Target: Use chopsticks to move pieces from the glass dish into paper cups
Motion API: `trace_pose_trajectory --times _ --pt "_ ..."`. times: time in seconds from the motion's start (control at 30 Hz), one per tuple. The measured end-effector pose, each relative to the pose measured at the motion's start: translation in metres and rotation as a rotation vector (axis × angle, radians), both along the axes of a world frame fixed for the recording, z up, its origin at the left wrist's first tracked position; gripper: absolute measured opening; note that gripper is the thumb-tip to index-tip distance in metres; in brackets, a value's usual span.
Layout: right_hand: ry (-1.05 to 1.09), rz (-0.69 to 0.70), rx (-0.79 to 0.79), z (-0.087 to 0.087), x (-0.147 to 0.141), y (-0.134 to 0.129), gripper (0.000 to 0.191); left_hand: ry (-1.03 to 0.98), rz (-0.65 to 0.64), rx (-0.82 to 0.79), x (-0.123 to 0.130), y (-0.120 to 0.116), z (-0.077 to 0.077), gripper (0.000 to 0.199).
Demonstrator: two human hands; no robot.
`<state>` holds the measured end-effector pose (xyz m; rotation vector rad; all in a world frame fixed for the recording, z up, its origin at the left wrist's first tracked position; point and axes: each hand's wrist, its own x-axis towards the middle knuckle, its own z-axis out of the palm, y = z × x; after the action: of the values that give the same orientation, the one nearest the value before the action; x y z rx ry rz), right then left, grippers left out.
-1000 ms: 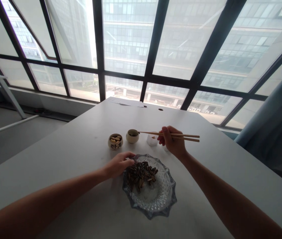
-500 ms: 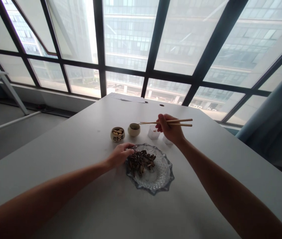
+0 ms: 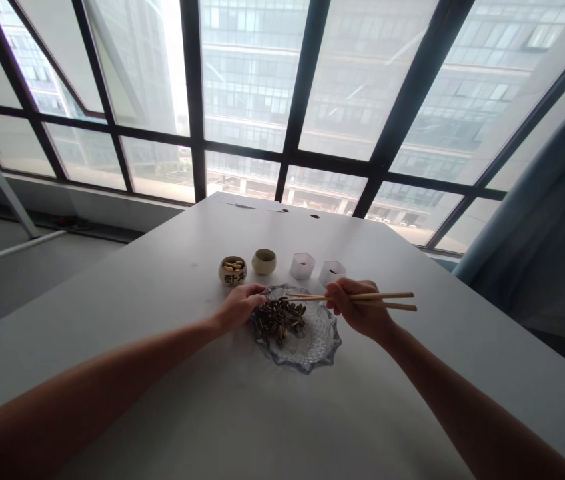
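Both forearms reach in over the near part of the white table (image 3: 202,413). Nearest of the things is a clear glass plate (image 3: 315,340) with a pointed, scalloped rim, sitting about midway between the table's left and right edges. Dark striped seeds (image 3: 280,321) lie heaped on its left side, their long axes crossing at many angles. The left hand (image 3: 240,308) is at the plate's left rim, its thumb and fingers clamped on the glass.

The right hand (image 3: 360,308) is at the plate's right side, its fingers closed on a pair of wooden chopsticks (image 3: 382,295). Their long axis runs sideways, roughly along the table's far edge: the thin tips point toward the left edge, over the seeds, and the thick ends point toward the right edge, slightly spread. The tips are close together; whether they pinch a seed cannot be told.

Beyond the plate, a loose row crosses the table: from the left, a lettered pot (image 3: 235,281) holding peanuts, a plain pot (image 3: 264,267), a translucent cup (image 3: 303,270) with small bits inside, and a second cup (image 3: 326,277) just beyond the right hand. White paper (image 3: 257,205) lies along the table's far edge, before the windows (image 3: 250,87).
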<state>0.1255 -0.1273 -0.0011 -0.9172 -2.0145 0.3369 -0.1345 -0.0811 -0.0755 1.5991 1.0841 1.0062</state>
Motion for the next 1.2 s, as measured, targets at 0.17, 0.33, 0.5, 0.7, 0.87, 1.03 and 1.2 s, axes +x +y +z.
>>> trace_pose_trajectory --times 0.17,0.33,0.5,0.7,0.87,1.03,1.2 --pt "-0.116 0.060 0.010 -0.004 0.000 -0.002 0.047 0.008 0.017 0.006 -0.001 0.001 -0.001 0.045" --pt "-0.044 0.049 -0.031 -0.016 0.005 -0.001 0.043 0.025 0.042 0.031 0.000 0.003 -0.002 0.046" --pt "0.069 -0.044 -0.054 -0.028 0.012 0.004 0.044 0.005 0.085 0.017 0.002 0.001 -0.002 0.049" --pt "0.019 0.003 -0.034 -0.027 0.009 0.012 0.043 -0.025 0.119 -0.018 0.004 0.004 -0.002 0.044" --pt "0.063 0.001 -0.074 -0.030 0.002 0.022 0.049 -0.025 0.154 -0.073 0.006 0.009 -0.003 0.046" --pt "0.286 -0.115 -0.147 -0.031 0.008 0.031 0.052 0.111 0.214 -0.033 0.010 0.022 0.002 0.036" --pt "0.596 -0.219 -0.265 -0.026 0.029 0.043 0.060 0.704 0.199 0.328 0.012 0.021 0.039 0.029"
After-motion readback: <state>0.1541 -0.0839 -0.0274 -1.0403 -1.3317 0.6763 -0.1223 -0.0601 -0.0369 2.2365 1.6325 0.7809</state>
